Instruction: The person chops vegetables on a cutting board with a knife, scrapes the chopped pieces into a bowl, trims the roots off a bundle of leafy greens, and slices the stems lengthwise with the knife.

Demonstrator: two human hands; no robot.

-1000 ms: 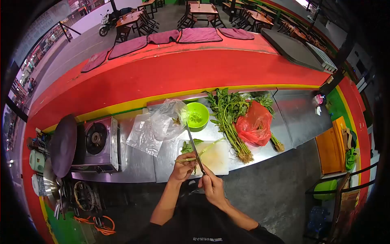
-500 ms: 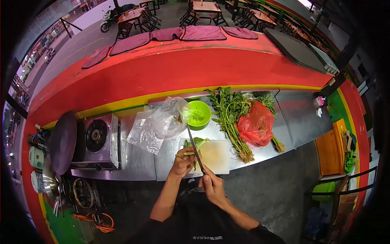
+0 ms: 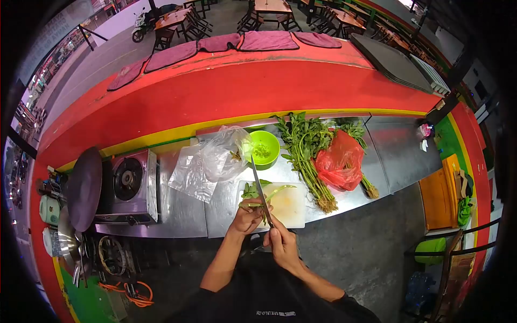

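My left hand (image 3: 246,219) is closed around a green stem (image 3: 251,204) over the left part of a white cutting board (image 3: 291,209). Gripped by its handle in my right hand (image 3: 282,245), a long knife (image 3: 258,185) points up and away, its blade crossing beside the stem. Green leaves (image 3: 251,190) lie on the board just beyond my left hand. Past the knife tip stands a bright green bowl (image 3: 264,148) with small pale green pieces inside.
Clear plastic bags (image 3: 221,156) lie left of the bowl. Leafy stalks with roots (image 3: 307,172) and a red plastic bag (image 3: 340,164) are to its right. A gas stove (image 3: 129,180) and a dark round pan (image 3: 86,188) stand at the left. A red wall (image 3: 242,91) rises behind.
The stem in my left hand has shifted and turned a little against the blade. Both hands stay close together over the board's near edge, and the view has moved slightly.
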